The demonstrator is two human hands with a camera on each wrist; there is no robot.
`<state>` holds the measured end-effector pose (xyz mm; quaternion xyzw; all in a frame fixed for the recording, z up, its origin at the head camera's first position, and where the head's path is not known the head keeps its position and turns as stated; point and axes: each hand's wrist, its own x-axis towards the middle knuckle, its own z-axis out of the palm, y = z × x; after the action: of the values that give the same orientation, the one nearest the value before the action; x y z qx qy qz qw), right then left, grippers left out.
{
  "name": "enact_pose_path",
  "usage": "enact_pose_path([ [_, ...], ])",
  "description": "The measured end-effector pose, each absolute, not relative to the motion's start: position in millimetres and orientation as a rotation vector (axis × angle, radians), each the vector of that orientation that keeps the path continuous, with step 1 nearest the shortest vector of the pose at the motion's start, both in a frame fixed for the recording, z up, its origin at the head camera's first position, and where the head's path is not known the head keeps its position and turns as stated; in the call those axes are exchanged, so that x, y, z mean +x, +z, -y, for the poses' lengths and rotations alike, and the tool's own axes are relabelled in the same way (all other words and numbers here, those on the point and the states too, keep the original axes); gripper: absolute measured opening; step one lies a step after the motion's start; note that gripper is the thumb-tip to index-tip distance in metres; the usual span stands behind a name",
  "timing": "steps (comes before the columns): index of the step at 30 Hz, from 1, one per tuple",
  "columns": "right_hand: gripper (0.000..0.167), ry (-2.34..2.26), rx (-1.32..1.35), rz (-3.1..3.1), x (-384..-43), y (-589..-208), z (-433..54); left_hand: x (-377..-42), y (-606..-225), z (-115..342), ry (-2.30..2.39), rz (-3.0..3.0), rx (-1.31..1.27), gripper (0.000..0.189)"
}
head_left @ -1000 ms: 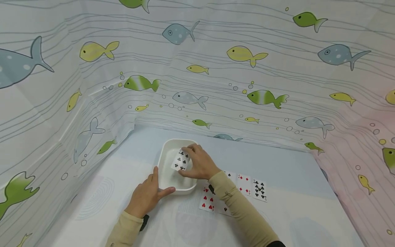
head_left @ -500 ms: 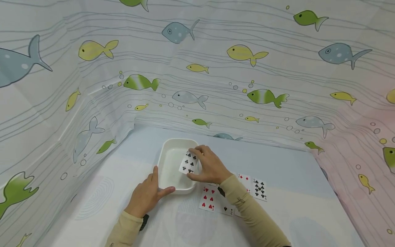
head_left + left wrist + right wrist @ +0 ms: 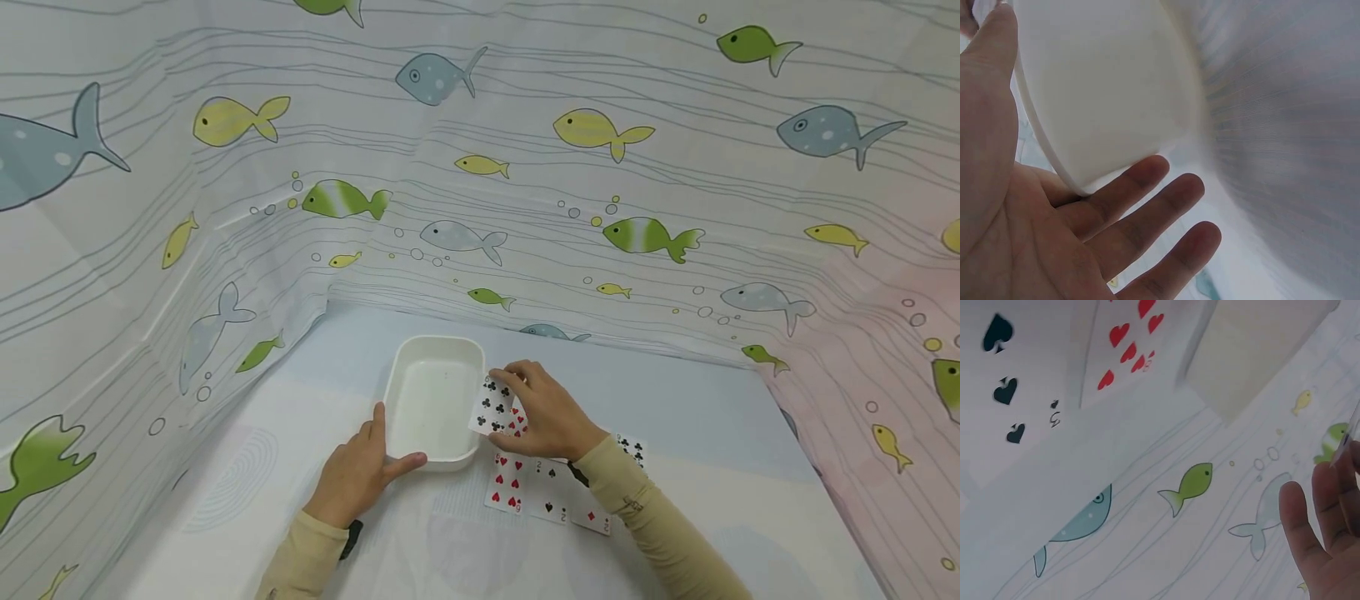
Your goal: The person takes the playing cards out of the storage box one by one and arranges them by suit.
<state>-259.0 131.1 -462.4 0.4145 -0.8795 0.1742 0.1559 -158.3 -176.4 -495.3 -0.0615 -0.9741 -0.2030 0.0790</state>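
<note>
My right hand point(image 3: 553, 414) pinches a six of clubs playing card point(image 3: 491, 406) between thumb and fingertips, just off the right side of a white plastic tray point(image 3: 438, 463). Part of an eight of hearts point(image 3: 517, 423) shows behind that card. In the right wrist view only some fingers point(image 3: 1329, 531) and the thin edge of the card appear. My left hand point(image 3: 351, 473) rests at the tray's near left corner, index finger along the left wall and thumb over the near rim. Seen from the left wrist, its other fingers point(image 3: 1141, 228) extend relaxed beside the tray wall.
Face-up cards lie in rows right of the tray: a six of hearts point(image 3: 507, 482), a two of spades point(image 3: 551, 492), a two of diamonds point(image 3: 592, 518) and a nine of clubs point(image 3: 634, 448). My right forearm covers others. Fish-patterned cloth walls point(image 3: 540, 192) surround the table.
My right hand has drawn the six of clubs rightward, from over the tray to beside its right rim above the laid-out cards. My left hand has stayed at the tray.
</note>
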Motion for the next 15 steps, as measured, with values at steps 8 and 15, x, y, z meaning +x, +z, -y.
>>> enact_pose_path([
  [8, 0.086, 0.497, 1.143, 2.601, -247.6, -472.8, -166.8, -158.2, -495.9, 177.0, -0.613, 2.897, -0.198, 0.112],
  [15, 0.088, 0.511, 1.104, 2.634, -233.4, -481.3, -194.8, -158.8, -494.8, 177.1, -0.632, 2.912, -0.187, 0.113],
])
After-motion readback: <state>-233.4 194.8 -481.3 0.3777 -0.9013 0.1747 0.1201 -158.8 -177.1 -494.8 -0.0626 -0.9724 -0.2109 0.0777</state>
